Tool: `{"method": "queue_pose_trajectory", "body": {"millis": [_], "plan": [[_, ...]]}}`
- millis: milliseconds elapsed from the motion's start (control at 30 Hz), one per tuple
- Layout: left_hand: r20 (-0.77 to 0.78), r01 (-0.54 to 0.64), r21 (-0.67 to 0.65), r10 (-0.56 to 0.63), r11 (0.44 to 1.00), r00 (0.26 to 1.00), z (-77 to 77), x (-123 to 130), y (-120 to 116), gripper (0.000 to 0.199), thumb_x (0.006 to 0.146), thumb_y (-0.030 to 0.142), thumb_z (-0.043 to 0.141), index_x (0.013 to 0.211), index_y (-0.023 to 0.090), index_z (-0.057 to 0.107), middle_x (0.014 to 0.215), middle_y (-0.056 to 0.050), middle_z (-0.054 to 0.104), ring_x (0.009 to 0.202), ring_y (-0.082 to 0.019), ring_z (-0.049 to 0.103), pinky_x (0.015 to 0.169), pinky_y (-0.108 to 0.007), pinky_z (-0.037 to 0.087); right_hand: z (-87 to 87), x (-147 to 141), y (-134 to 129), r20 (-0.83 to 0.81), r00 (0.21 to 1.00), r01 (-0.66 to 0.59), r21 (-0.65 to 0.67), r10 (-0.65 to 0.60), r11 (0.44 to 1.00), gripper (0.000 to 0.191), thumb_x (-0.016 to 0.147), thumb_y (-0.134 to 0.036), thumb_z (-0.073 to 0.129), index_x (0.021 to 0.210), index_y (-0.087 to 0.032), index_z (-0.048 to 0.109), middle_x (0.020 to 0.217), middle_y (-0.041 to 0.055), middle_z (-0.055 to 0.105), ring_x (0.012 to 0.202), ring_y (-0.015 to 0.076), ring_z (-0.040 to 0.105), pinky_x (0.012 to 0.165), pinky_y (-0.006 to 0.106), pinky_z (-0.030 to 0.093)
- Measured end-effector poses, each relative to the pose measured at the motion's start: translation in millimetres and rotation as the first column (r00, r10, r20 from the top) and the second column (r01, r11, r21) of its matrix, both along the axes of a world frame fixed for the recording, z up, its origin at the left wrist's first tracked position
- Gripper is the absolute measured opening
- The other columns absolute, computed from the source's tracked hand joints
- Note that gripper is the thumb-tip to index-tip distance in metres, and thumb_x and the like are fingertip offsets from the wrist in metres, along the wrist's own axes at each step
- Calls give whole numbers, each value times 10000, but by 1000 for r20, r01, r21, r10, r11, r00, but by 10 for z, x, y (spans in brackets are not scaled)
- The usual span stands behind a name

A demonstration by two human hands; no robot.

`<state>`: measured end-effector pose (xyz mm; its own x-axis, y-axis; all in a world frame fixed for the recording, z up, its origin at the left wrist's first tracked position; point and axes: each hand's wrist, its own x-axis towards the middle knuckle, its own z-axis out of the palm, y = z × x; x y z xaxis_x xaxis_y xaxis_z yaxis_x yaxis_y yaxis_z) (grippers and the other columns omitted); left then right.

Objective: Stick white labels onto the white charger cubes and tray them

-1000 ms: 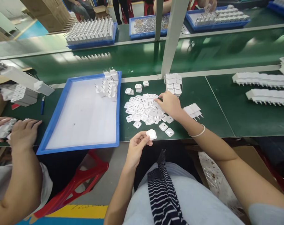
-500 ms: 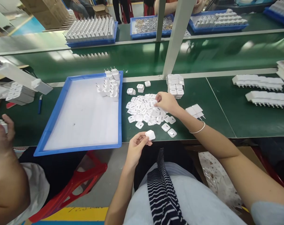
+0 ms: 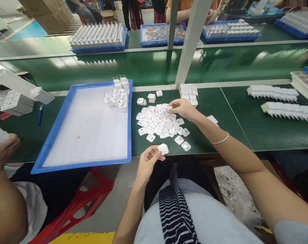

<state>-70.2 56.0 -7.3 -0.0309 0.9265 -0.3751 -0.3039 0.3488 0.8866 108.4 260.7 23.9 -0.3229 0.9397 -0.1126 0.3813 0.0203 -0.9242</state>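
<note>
My left hand [image 3: 149, 162] pinches a white square plastic cover [image 3: 163, 149] between thumb and fingers, just in front of the table's near edge. At the upper right of a heap of white plastic covers [image 3: 156, 121], my right hand [image 3: 181, 107] has its thumb and fingertips closed on one cover [image 3: 168, 109]. Several covers show a dark slot. A few loose ones [image 3: 186, 146] lie between the heap and the near edge. Small stacks of covers [image 3: 151, 97] stand behind the heap. White pieces [image 3: 212, 119] are partly hidden behind my right forearm.
A blue-rimmed tray [image 3: 130, 135] on the left holds several white plug housings [image 3: 119, 95] in its far corner. A block of white housings [image 3: 189, 93] stands by the metal post [image 3: 188, 51]. Two rows of plugs [image 3: 287, 111] lie right. A co-worker's hand [image 3: 6, 149] is at far left.
The view has shifted slightly. Both my hands keep almost the same places and grips. My right forearm now covers more of the white pieces beside it. The co-worker's hand at left has turned.
</note>
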Motion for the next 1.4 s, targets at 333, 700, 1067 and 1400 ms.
{"method": "queue_pose_trajectory", "body": {"millis": [333, 700, 1067, 1400], "plan": [[14, 8, -7, -8, 1000, 1000, -20, -10, 15, 289, 748, 352, 839, 925, 140, 753, 699, -21, 703, 646, -128, 665, 687, -239, 547, 54, 334, 182, 10, 993, -114, -183, 117, 977, 218, 594, -101, 891, 746, -160, 747, 648, 13, 654, 633, 162, 653, 600, 295, 609], [20, -44, -13, 44, 999, 999, 28, 32, 40, 270, 739, 341, 849, 900, 146, 754, 708, -17, 708, 628, -117, 667, 671, -228, 553, 242, 226, -89, -68, 958, -284, -134, 277, 949, 228, 643, -173, 850, 831, -169, 721, 699, -10, 684, 660, 130, 622, 637, 255, 512], [202, 66, -59, -53, 996, 978, 121, 43, 140, 282, 730, 347, 871, 884, 127, 788, 732, -34, 719, 618, -94, 640, 641, -206, 540, 274, 64, -798, 127, 790, -604, -11, 600, 797, 273, 778, -73, 748, 1015, -187, 820, 941, 36, 739, 788, 145, 655, 703, 250, 511], [341, 190, -123, -138, 974, 930, 86, 12, 124, 302, 626, 346, 942, 774, 131, 790, 829, -62, 763, 805, -161, 727, 831, -310, 626, 385, 78, -1011, 137, 795, -598, 10, 591, 801, 153, 811, -37, 736, 888, -161, 783, 828, 29, 761, 758, 155, 671, 692, 252, 488]]}}
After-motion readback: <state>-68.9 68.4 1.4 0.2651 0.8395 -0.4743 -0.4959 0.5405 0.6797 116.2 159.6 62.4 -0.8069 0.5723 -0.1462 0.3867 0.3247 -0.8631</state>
